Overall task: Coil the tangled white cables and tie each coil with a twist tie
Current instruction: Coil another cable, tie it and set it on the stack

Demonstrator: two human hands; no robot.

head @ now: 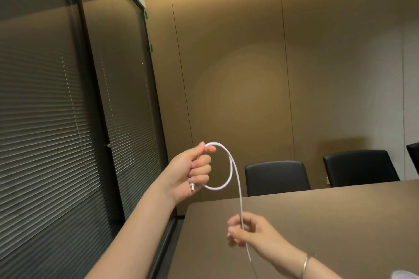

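A brown surface [317, 222] fills the lower right, with two black chairs [277, 176] tucked at its far edge against a tan panelled wall [238, 63]. Slatted blinds [45, 108] behind glass run along the left. Nothing blocks the view of the cable. The left hand [192, 171], raised above the surface's corner, grips a single loop of the thin white cable [231, 170], its metal plug showing just under the fist. The cable drops to the right hand [249, 231], which pinches it lower down; a bracelet [306, 264] circles that wrist.
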